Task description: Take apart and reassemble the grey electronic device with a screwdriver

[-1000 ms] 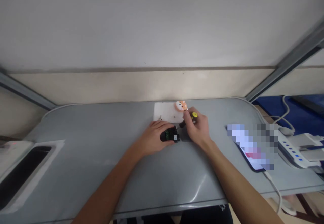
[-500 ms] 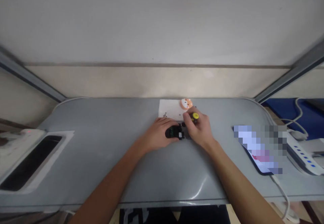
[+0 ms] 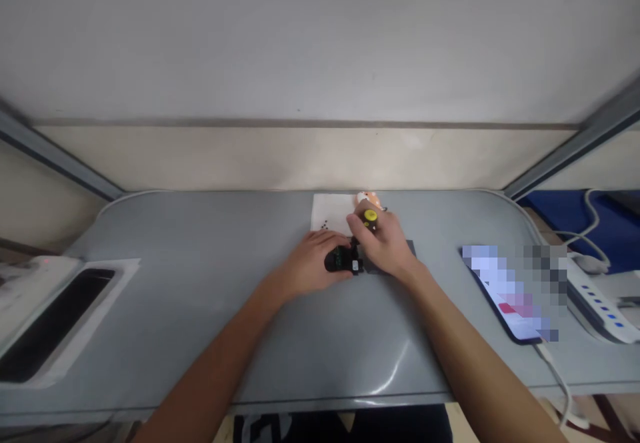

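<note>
My left hand (image 3: 306, 264) holds a small black device (image 3: 341, 259) with a green part down on the grey table (image 3: 200, 296). My right hand (image 3: 384, 246) grips a screwdriver with a yellow cap (image 3: 369, 217), its tip pointing down at the black device. Just behind the hands lies a white paper sheet (image 3: 327, 211) with several tiny dark screws (image 3: 323, 225) on it. An orange cartoon figure (image 3: 367, 197) sits at the sheet's right corner, partly hidden by my right hand. A dark flat plate (image 3: 409, 248) lies under my right hand.
A phone (image 3: 510, 289) with a cable lies to the right. A white power strip (image 3: 597, 303) with blue lights sits at the far right. A white tray with a dark recess (image 3: 55, 316) stands at the left. A wall rises behind the table.
My right hand has shifted slightly left with the screwdriver, bringing it more upright over the black device. The left hand stays on the device.
</note>
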Motion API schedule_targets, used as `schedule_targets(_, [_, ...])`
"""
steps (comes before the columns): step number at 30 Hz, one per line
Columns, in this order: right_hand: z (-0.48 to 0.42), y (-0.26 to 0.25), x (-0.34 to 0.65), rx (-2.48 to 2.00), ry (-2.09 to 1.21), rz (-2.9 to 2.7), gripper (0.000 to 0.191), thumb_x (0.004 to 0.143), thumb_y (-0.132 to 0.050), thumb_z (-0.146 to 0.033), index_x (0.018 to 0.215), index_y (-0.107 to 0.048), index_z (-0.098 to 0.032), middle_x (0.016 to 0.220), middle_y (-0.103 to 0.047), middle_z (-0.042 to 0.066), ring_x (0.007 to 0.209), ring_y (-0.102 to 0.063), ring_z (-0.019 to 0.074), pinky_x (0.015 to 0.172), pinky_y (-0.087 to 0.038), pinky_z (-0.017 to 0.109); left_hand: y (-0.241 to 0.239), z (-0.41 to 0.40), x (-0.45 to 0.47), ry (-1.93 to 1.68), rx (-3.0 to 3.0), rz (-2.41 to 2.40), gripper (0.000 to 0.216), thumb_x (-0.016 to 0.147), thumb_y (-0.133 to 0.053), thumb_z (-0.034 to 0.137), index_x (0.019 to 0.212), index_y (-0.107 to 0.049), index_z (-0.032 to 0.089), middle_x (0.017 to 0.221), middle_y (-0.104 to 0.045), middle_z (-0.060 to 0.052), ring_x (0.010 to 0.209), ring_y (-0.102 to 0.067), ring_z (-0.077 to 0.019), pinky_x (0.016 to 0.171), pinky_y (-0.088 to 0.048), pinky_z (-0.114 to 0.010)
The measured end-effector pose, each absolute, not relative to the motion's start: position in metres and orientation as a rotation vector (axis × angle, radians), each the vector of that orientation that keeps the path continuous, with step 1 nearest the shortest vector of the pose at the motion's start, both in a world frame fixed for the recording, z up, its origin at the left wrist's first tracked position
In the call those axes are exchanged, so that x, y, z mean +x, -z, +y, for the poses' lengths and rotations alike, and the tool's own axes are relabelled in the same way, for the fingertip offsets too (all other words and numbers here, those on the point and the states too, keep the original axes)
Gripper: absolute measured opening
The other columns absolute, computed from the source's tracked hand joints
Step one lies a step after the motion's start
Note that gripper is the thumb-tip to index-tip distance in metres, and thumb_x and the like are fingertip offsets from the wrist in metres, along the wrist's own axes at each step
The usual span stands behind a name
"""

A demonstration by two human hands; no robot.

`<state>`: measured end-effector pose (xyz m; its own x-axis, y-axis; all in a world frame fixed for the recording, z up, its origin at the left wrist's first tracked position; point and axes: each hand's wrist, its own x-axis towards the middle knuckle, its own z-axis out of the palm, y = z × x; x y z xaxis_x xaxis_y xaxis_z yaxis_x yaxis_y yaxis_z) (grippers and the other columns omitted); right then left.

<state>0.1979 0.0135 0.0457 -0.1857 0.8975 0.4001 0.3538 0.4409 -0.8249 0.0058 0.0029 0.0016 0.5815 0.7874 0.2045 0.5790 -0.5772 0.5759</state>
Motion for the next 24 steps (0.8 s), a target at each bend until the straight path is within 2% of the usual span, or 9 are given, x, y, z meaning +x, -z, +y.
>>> schedule_targets(5, [0.016, -0.043, 0.195, -0.895, -0.956, -1.446, 0.019, 0.095, -0.065, -0.041, 0.09, -0.063, -0.023, 0.09, -0.065, 0.002, 0.076, -0.059, 0.0151, 0.072, -0.046, 0.03, -0.001, 0.004, 0.004, -0.64, 2.355, 1.073, 0.043, 0.081, -0.085, 0.032, 0.119, -0.064, 0.028, 0.126, -0.071, -0.003, 0.122, -0.064, -0.0287, 0.119, -0.039, -0.052])
schedule_targets(9, [0.023, -0.032, 0.188, -0.781, -1.231, -1.143, 0.03, 0.091, -0.068, -0.054, 0.094, -0.058, -0.025, 0.061, -0.046, -0.008, 0.047, -0.04, 0.01, 0.05, -0.035, 0.026, 0.0, 0.006, 0.002, -0.629, 2.394, 1.076, 0.037, 0.081, -0.085, 0.031, 0.112, -0.065, 0.026, 0.122, -0.072, -0.003, 0.117, -0.065, -0.0279, 0.11, -0.046, -0.049])
schedule_targets(11, [0.026, -0.03, 0.186, -0.712, -1.319, -1.078, 0.041, 0.095, -0.056, -0.064, 0.108, -0.061, -0.026, 0.061, -0.042, -0.009, 0.047, -0.035, 0.0104, 0.049, -0.032, 0.026, -0.001, 0.006, 0.001, -0.62, 2.425, 1.072, 0.033, 0.082, -0.085, 0.032, 0.11, -0.066, 0.026, 0.123, -0.072, -0.004, 0.118, -0.065, -0.0282, 0.108, -0.047, -0.048])
schedule_targets(13, [0.026, -0.032, 0.188, -0.645, -1.407, -1.036, 0.049, 0.098, -0.044, -0.068, 0.115, -0.062, -0.025, 0.066, -0.045, -0.006, 0.05, -0.038, 0.0116, 0.052, -0.036, 0.027, -0.001, 0.006, 0.0, -0.616, 2.458, 1.072, 0.029, 0.083, -0.084, 0.032, 0.107, -0.068, 0.025, 0.124, -0.072, -0.004, 0.119, -0.064, -0.0287, 0.108, -0.047, -0.048])
schedule_targets(15, [0.026, -0.035, 0.192, -0.61, -1.442, -1.028, 0.043, 0.097, -0.051, -0.065, 0.103, -0.063, -0.024, 0.073, -0.051, -0.003, 0.058, -0.048, 0.0123, 0.06, -0.043, 0.028, -0.001, 0.006, -0.001, -0.608, 2.492, 1.067, 0.025, 0.084, -0.084, 0.034, 0.103, -0.069, 0.025, 0.126, -0.071, -0.004, 0.12, -0.064, -0.0285, 0.108, -0.046, -0.048])
schedule_targets(18, [0.026, -0.035, 0.198, -0.607, -1.424, -1.035, 0.038, 0.087, -0.074, -0.053, 0.085, -0.049, -0.025, 0.085, -0.06, -0.002, 0.07, -0.059, 0.0131, 0.069, -0.048, 0.029, -0.001, 0.006, -0.002, -0.593, 2.541, 1.043, 0.021, 0.087, -0.082, 0.035, 0.103, -0.071, 0.026, 0.129, -0.071, -0.004, 0.123, -0.063, -0.0274, 0.11, -0.045, -0.047])
schedule_targets(21, [0.029, -0.03, 0.202, -0.627, -1.425, -1.009, 0.047, 0.086, -0.078, -0.053, 0.084, -0.039, -0.027, 0.068, -0.048, -0.008, 0.053, -0.043, 0.0095, 0.054, -0.037, 0.024, -0.003, 0.007, -0.003, -0.578, 2.567, 1.013, 0.022, 0.088, -0.08, 0.035, 0.106, -0.072, 0.025, 0.13, -0.072, -0.004, 0.123, -0.064, -0.0266, 0.11, -0.045, -0.047])
schedule_targets(23, [0.032, -0.028, 0.202, -0.604, -1.442, -0.993, 0.042, 0.09, -0.071, -0.059, 0.087, -0.045, -0.027, 0.062, -0.037, -0.009, 0.049, -0.029, 0.0091, 0.05, -0.028, 0.024, -0.004, 0.006, -0.003, -0.571, 2.573, 1.014, 0.021, 0.088, -0.08, 0.034, 0.106, -0.073, 0.024, 0.13, -0.072, -0.004, 0.123, -0.065, -0.0266, 0.111, -0.045, -0.047])
schedule_targets(24, [0.032, -0.028, 0.201, -0.583, -1.468, -0.982, 0.04, 0.092, -0.066, -0.063, 0.091, -0.05, -0.027, 0.063, -0.036, -0.008, 0.05, -0.029, 0.0098, 0.05, -0.028, 0.025, -0.004, 0.006, -0.003, -0.569, 2.577, 1.018, 0.021, 0.089, -0.08, 0.034, 0.106, -0.073, 0.024, 0.13, -0.072, -0.004, 0.123, -0.065, -0.0265, 0.111, -0.046, -0.047])
